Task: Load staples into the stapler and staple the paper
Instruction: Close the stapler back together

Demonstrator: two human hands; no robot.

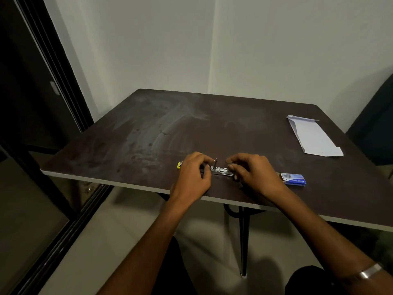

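both hands, left hand [194,174] and right hand [252,173], grasp the opened stapler [220,170] on the counter [148,135], seemingly loading; next probably closing it, then fetching the paper [312,136].

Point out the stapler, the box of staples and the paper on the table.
stapler [220,170]: head view, its open metal staple channel.
box of staples [294,179]: head view, its blue top face.
paper [312,136]: head view, middle of the folded sheet.

Table [212,128]: dark matt top, smudged and streaky, pale edge band. Stapler [221,170]: bright shiny metal, yellow plastic end. Staple box [294,179]: glossy blue card. Folded paper [312,137]: white, matt, creased. Bracelet [369,271]: polished metal.
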